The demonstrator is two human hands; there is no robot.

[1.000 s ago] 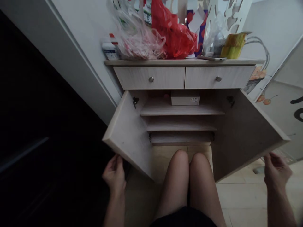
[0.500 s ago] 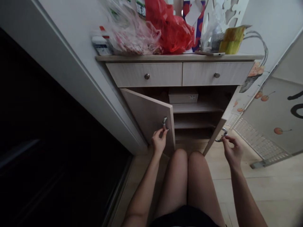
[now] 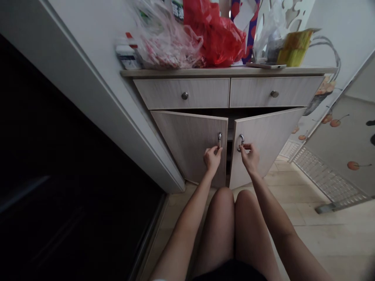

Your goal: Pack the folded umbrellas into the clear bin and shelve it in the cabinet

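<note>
Head camera: at the frame's centre, the left hand (image 3: 212, 159) pinches the left handle (image 3: 220, 137) and the right hand (image 3: 251, 158) the right handle (image 3: 241, 138); left door (image 3: 190, 142) and right door (image 3: 268, 142) stand ajar (inner edges near); even, gentle pressure should suit best.

Left fingers (image 3: 219, 152) and right fingers (image 3: 247, 146) pinch the curved handles (image 3: 220, 137) of two ajar cabinet doors (image 3: 190, 136).

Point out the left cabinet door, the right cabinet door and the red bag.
Left cabinet door (image 3: 193, 140), head view: middle of its front panel.
Right cabinet door (image 3: 268, 136), head view: its front panel.
Red bag (image 3: 215, 37), head view: its crumpled middle.
</note>
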